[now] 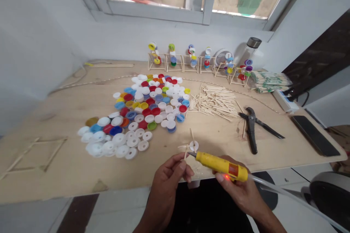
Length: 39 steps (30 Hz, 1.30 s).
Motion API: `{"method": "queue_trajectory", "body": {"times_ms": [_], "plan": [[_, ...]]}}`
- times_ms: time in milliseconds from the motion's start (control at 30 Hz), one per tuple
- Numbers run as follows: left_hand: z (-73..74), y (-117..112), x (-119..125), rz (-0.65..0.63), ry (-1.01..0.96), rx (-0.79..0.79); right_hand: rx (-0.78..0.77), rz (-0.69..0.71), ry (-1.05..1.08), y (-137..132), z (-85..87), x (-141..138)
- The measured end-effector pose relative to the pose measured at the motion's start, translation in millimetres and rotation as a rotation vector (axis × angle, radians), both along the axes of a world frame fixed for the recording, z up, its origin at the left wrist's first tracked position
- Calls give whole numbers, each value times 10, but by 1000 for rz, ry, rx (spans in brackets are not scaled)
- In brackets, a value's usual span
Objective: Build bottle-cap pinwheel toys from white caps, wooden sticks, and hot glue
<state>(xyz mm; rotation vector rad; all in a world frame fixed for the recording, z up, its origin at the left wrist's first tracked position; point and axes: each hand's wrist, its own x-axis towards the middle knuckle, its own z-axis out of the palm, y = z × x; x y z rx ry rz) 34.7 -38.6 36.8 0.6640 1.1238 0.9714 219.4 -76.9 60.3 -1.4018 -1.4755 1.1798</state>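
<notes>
L hand fingers pinch a stick of the cap-and-stick piece just over the table front edge. R hand is wrapped round the yellow glue gun, nozzle touching the piece. Best approach, I'd say: small dab, hold steady, keep fingertips off the hot tip.

Nothing readable anywhere here, not a single word or number comes through. The orange label on the yellow glue gun is just a blur of colour, and the green print on the stick packets is too small to read.
</notes>
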Motion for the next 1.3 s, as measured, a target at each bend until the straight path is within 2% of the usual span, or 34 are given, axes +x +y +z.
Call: {"method": "queue_trajectory", "body": {"times_ms": [133, 333, 767, 1100, 1300], "plan": [[0, -2, 2, -9, 28, -5, 38, -74, -149, -24, -69, -2], [-76, -16, -3, -11, -25, 17, 97, -69, -290, -37, -94, -23], [-70, -10, 6, -39, -36, 4, 140, -108, -350, -20, -112, -29], [-92, -16, 1, -45, -35, 10, 90, -128, -335, -41, -167, -32], [-45, -7, 6, -45, -12, -11, 107, -149, -329, -20, -157, -26]]}}
